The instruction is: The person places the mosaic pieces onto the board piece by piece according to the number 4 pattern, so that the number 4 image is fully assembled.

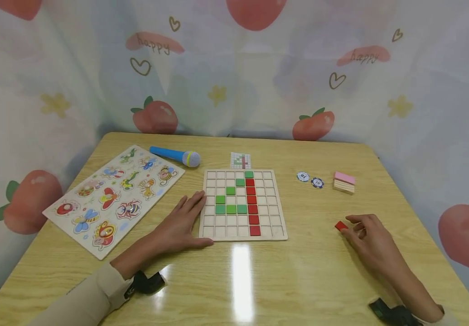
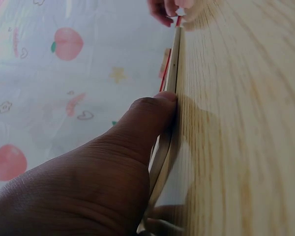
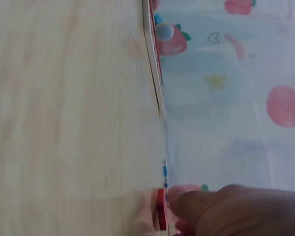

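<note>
A wooden grid board (image 1: pixel 244 238) lies in the middle of the table, with green tiles (image 1: pixel 231 209) in a stepped outline and a column of red tiles (image 1: pixel 251 199). Against its left side rest the extended fingers of my left hand (image 1: pixel 177 228), the thumb spread along the near edge. In the left wrist view that thumb (image 2: pixel 152 110) presses the board's edge. Right of the board, my right hand (image 1: pixel 370 240) pinches a loose red tile (image 1: pixel 340 225) at the thumb tip, low over the table. The right wrist view shows this red tile (image 3: pixel 161 210) beside the fingers.
A small pattern card (image 1: pixel 240 160) stands behind the board. At left are an insect puzzle board (image 1: pixel 112 217) and a blue toy microphone (image 1: pixel 173 155). Two round chips (image 1: pixel 310 179) and a pink-topped stack (image 1: pixel 344 182) lie at back right. A fruit-print cloth hangs behind.
</note>
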A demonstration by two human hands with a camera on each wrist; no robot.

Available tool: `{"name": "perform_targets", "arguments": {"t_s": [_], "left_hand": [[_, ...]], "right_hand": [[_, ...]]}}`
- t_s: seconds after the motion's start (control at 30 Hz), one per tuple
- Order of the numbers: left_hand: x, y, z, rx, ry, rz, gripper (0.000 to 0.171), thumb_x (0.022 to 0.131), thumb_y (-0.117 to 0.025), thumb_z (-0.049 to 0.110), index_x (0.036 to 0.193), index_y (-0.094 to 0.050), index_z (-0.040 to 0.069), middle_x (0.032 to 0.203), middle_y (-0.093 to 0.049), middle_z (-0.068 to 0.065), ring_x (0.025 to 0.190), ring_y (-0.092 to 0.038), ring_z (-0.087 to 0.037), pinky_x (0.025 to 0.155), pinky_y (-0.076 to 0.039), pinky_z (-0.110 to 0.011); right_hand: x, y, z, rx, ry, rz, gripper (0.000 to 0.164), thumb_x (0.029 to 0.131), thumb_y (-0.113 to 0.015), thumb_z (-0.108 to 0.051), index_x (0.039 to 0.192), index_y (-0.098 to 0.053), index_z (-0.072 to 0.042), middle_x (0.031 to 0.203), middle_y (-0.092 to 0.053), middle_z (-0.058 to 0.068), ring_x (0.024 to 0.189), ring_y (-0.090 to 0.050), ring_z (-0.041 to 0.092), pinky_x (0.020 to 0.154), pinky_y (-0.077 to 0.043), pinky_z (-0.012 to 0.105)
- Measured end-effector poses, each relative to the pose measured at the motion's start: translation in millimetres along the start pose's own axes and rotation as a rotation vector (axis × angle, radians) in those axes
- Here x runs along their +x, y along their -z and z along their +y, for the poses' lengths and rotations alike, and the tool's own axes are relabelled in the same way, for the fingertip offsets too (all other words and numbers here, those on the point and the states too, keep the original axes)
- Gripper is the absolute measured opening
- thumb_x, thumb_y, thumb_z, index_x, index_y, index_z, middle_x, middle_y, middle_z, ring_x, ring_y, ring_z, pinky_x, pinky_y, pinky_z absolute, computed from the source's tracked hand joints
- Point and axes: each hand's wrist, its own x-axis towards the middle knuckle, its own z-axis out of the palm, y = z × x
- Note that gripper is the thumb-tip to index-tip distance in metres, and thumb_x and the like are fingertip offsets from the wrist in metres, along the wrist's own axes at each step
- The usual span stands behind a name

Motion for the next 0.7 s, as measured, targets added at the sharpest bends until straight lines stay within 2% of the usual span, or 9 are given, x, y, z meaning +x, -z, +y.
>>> {"name": "perform_targets", "arguments": {"t_s": [0.07, 0.13, 0.27, 0.37, 0.47, 0.57, 0.7], "left_hand": [[-0.3, 0.3, -0.6, 0.004, 0.002, 0.003, 0.126, 0.082, -0.080, 0.072, 0.172, -0.019, 0.008, 0.182, -0.013, -0.010, 0.169, -0.014, -0.033, 0.138, -0.013, -0.058], [-0.4, 0.6, -1.0, 0.004, 0.003, 0.006, 0.126, 0.082, -0.080, 0.072, 0.172, -0.019, 0.008, 0.182, -0.013, -0.010, 0.169, -0.015, -0.033, 0.138, -0.013, -0.058], [-0.4, 1.3, -1.5, 0.002, 0.003, 0.007, 0.126, 0.082, -0.080, 0.072, 0.172, -0.019, 0.007, 0.182, -0.013, -0.010, 0.169, -0.014, -0.033, 0.138, -0.013, -0.058], [0.0, 1.7, -1.5, 0.002, -0.003, 0.004, 0.126, 0.082, -0.081, 0.071, 0.172, -0.019, 0.007, 0.182, -0.012, -0.010, 0.169, -0.014, -0.033, 0.138, -0.013, -0.059], [0.4, 1.3, -1.4, -0.002, -0.008, 0.003, 0.126, 0.081, -0.082, 0.070, 0.171, -0.020, 0.007, 0.182, -0.013, -0.010, 0.169, -0.015, -0.033, 0.138, -0.013, -0.059], [0.8, 0.8, -1.4, -0.011, -0.010, 0.003, 0.126, 0.081, -0.083, 0.069, 0.171, -0.020, 0.006, 0.181, -0.014, -0.011, 0.169, -0.015, -0.035, 0.138, -0.013, -0.060], [1.3, 0.4, -1.0, -0.006, -0.013, 0.005, 0.127, 0.081, -0.083, 0.069, 0.171, -0.020, 0.006, 0.182, -0.013, -0.011, 0.169, -0.014, -0.035, 0.138, -0.013, -0.059]], "right_hand": [[3.4, -3.5, 0.4, -0.010, -0.035, -0.036, 0.042, 0.105, -0.071, -0.030, 0.131, -0.067, 0.003, 0.119, -0.060, 0.022, 0.090, -0.065, 0.024, 0.066, -0.053, 0.024], [5.8, -6.6, -1.0, -0.022, -0.045, -0.044, 0.040, 0.104, -0.071, -0.028, 0.128, -0.068, 0.004, 0.116, -0.061, 0.022, 0.089, -0.066, 0.025, 0.065, -0.053, 0.024], [8.0, -10.9, -5.6, -0.035, -0.030, -0.017, 0.028, 0.102, -0.073, -0.018, 0.121, -0.070, 0.003, 0.110, -0.062, 0.019, 0.084, -0.065, 0.020, 0.063, -0.052, 0.022], [11.1, -11.4, -10.7, -0.021, 0.012, 0.007, 0.024, 0.100, -0.075, -0.015, 0.118, -0.072, 0.001, 0.106, -0.064, 0.016, 0.081, -0.063, 0.012, 0.063, -0.052, 0.021], [20.6, -10.7, -21.8, -0.001, 0.131, 0.037, 0.021, 0.096, -0.079, -0.011, 0.115, -0.072, -0.003, 0.104, -0.065, 0.011, 0.080, -0.059, 0.005, 0.064, -0.053, 0.021], [36.6, -12.4, -43.7, 0.013, 0.317, 0.048, 0.029, 0.091, -0.083, -0.004, 0.116, -0.070, -0.007, 0.103, -0.067, 0.004, 0.082, -0.058, 0.005, 0.066, -0.055, 0.024], [63.5, -22.4, -82.4, 0.057, 0.507, -0.038, 0.030, 0.090, -0.084, -0.005, 0.116, -0.071, -0.012, 0.108, -0.069, -0.002, 0.087, -0.061, 0.007, 0.071, -0.059, 0.028]]}}
